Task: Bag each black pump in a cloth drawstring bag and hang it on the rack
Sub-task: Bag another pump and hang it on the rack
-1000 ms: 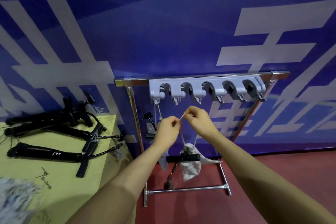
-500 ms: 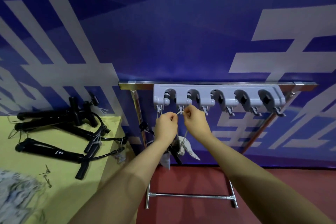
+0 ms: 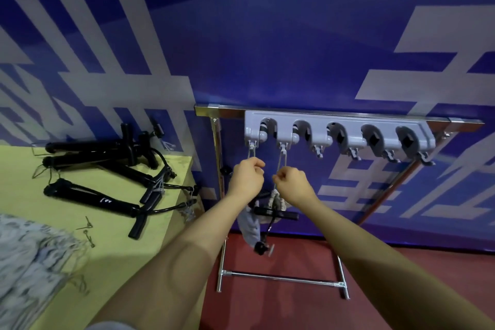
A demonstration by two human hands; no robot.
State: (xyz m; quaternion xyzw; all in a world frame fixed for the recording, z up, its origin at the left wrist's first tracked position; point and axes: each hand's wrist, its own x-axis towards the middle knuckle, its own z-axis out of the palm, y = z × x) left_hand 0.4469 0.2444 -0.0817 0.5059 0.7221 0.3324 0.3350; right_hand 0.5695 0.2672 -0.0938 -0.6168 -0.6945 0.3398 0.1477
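2 bagged pumps (image 3: 267,211) hung on rack (image 3: 337,134), 3 blk pumps (image 3: 107,177) loose

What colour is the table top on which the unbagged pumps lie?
Pale yellow-green; the table top shows best in the head view.

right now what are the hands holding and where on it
Both hands, left and right, pinch the drawstring of the bagged pump, just below the rack hook.

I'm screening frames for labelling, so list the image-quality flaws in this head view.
Head view: wide-angle bending bows the rack rail and banner lettering; the cloth bags at lower left are smeared by blur; a soft shadow lies on the yellow table; left hand and right hand stay fairly sharp; no strong glare.
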